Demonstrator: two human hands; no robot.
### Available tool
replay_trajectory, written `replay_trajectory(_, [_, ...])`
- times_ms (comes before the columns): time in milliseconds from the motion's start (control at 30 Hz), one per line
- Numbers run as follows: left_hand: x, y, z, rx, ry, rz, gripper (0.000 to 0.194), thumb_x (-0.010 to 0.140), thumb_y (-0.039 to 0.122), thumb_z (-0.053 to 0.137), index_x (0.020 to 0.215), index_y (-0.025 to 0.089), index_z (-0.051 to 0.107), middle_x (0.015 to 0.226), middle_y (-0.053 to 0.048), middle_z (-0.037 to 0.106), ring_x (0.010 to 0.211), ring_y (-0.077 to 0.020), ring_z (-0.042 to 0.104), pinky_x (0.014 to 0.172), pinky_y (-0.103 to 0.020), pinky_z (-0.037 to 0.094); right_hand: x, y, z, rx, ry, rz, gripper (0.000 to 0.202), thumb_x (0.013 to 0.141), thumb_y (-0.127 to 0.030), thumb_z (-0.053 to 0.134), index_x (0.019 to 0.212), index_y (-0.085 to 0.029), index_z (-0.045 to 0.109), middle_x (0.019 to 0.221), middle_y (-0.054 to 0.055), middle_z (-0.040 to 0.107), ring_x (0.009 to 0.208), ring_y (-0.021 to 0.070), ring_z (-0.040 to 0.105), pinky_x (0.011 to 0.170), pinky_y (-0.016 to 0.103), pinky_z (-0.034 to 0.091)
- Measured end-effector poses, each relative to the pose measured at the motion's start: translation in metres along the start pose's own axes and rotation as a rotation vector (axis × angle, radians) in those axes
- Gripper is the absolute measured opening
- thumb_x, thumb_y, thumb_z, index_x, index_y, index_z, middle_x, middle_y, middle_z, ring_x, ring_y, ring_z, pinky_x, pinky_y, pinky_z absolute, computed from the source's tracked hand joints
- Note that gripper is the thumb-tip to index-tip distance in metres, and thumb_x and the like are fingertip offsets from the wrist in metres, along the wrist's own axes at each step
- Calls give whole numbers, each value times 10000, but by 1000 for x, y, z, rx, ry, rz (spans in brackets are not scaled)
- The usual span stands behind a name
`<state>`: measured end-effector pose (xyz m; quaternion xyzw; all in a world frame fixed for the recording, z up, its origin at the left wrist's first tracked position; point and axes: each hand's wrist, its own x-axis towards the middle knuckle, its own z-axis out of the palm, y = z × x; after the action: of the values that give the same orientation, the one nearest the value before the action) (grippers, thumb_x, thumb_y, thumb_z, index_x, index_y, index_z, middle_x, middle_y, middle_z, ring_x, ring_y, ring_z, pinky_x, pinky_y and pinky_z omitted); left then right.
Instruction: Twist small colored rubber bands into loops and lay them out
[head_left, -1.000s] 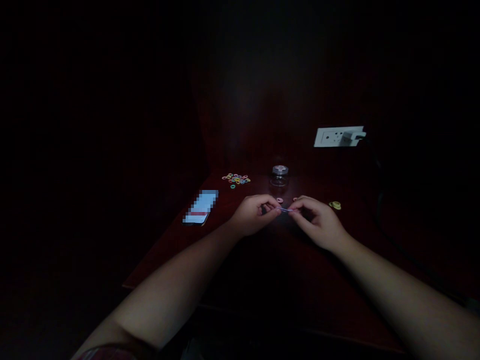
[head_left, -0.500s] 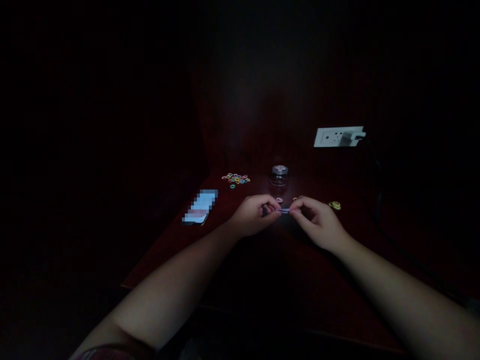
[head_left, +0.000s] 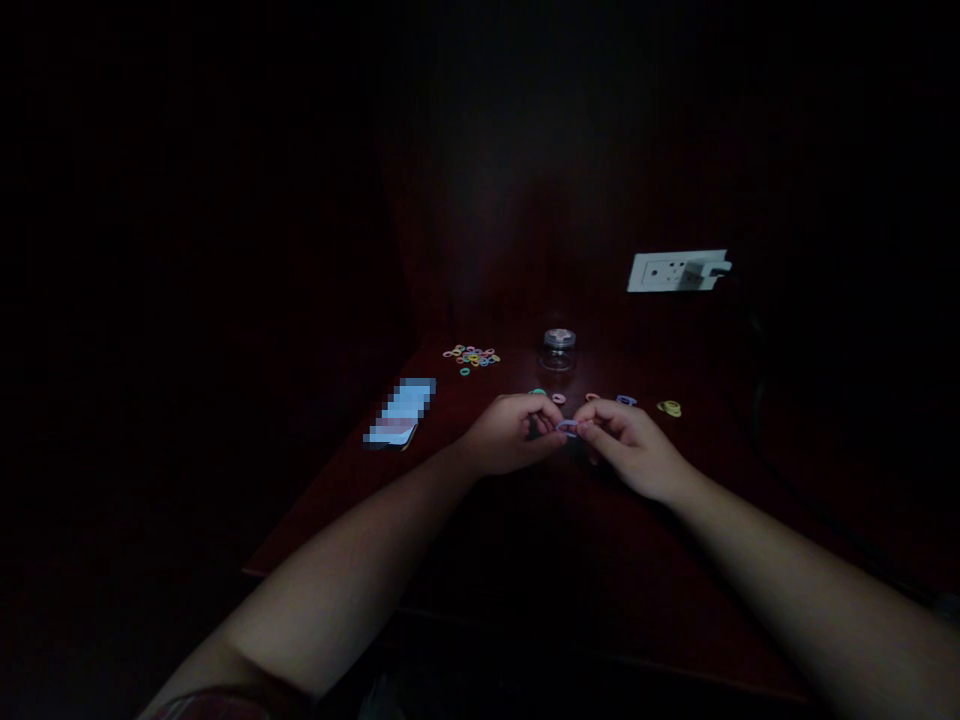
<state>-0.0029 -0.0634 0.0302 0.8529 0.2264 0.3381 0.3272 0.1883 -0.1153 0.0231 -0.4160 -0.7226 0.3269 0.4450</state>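
Observation:
A small purple elastic band (head_left: 568,424) is pinched between the fingertips of my left hand (head_left: 517,430) and my right hand (head_left: 634,443), above the near part of the table. It shows as a curved loop, its ends partly covered by the fingers. Just beyond my hands lie a green band (head_left: 537,392), a pink band (head_left: 559,399), an orange band (head_left: 592,397) and a purple-blue band (head_left: 627,400). Several yellow bands (head_left: 670,408) sit together to the right of my right hand.
A mixed pile of coloured bands (head_left: 472,356) lies at the back left. Behind my hands stands a clear lidded jar (head_left: 559,350). A phone (head_left: 403,412) rests near the left edge of the dark red table (head_left: 330,510). The wall socket (head_left: 677,271) holds a plug with a cable.
The purple band has gone from a stretched, flat shape to a looser curved loop. My fingers have shifted slightly, and the green and purple-blue bands behind them now show.

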Motion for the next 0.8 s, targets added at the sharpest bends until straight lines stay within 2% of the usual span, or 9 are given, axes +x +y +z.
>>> replay_trajectory(167, [-1,2,-2,-9,-24,29,226,798,337,627,878,125,630,751,-21,609,622,-81,501,551,-190,386,0,2,-1,-36,-3,-23,258,890,-398,508,796,-164,565,561,-35,484,489,97,421,465,224,327])
replay_trajectory(433, [1,-1,0,-23,8,-27,252,805,369,620,852,123,642,737,-15,605,569,-61,452,515,-178,357,0,2,-1,-15,-14,-10,270,898,-411,488,801,-168,553,550,-41,473,484,102,428,472,230,330])
replay_trajectory(567, [1,-1,1,-42,41,-48,251,798,364,628,857,120,642,763,-27,625,565,-59,466,512,-176,366,1,5,-1,23,1,-11,252,887,-414,509,832,-171,548,582,-40,472,491,99,439,468,224,340])
replay_trajectory(800, [2,-2,2,-52,62,-61,228,791,339,635,859,121,644,766,-29,644,568,-59,496,513,-169,380,1,7,0,-31,2,-31,222,865,-375,538,769,-174,537,572,-43,457,489,95,402,451,221,316])
